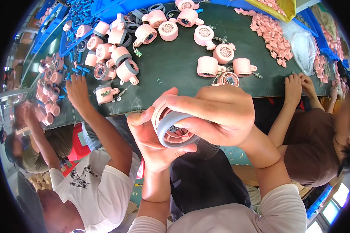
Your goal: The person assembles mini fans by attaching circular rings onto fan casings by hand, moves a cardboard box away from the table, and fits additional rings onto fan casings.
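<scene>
Above my lap, close to the table's near edge, my left hand (153, 151) wraps round a pink fan housing (158, 110). Its open side is tilted up, and part of a circuit board and red wire show inside. A grey ring (164, 126) sits at the housing's rim; whether it is fully seated I cannot tell. My right hand (227, 112) has its thumb and fingers closed on the ring. Just beyond my hands, pink housings (208, 66) with small circuit boards on wires lie on the table.
More pink housings (168, 31) and grey rings cover the left of the dark green table (163, 70). Blue cylinders (79, 15) fill a bin at the far left. Small pink parts (274, 40) and a clear bag (301, 46) lie right. Co-workers' hands (78, 92) work on both sides.
</scene>
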A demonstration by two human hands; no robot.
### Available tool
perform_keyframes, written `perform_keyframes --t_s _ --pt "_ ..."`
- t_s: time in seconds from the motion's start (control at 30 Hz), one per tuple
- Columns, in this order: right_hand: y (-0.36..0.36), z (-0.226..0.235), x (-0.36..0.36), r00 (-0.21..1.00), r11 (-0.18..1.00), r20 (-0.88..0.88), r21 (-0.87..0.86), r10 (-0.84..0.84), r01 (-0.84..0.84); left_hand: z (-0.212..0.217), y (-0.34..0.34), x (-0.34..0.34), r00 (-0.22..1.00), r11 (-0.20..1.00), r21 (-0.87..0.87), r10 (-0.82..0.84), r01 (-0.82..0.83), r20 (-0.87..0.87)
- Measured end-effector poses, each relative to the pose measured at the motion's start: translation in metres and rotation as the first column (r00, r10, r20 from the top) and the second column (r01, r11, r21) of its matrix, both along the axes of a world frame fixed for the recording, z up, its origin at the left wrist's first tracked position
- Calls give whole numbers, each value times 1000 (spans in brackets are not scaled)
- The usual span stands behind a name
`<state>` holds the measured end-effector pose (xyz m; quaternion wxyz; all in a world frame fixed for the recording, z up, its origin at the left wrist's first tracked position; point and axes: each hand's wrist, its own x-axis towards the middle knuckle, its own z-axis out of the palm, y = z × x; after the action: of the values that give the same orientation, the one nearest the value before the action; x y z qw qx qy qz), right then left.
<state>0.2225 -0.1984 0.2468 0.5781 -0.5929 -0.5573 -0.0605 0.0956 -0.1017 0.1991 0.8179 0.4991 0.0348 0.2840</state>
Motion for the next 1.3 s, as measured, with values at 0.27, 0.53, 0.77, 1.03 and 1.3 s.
perform_keyframes --t_s 0.27,0.53,0.77,1.03,1.3 --pt "-2 1 6 994 993 87 -86 -73 81 6 -1 -4 999 995 88 40 -41 13" --pt "36 -47 0 879 840 -452 -528 -155 -123 -25 6 1 980 995 96 9 10 -197" --pt "74 -78 41 883 721 -248 -680 -399 135 -48 43 41 909 996 91 52 -16 -414" --pt "54 -115 149 635 264 412 -662 -654 702 -42 99 89 551 149 983 814 108 -183" --pt "81 -80 27 398 965 -907 31 136 -259 -32 69 59 993 915 -396 -107 78 -53"
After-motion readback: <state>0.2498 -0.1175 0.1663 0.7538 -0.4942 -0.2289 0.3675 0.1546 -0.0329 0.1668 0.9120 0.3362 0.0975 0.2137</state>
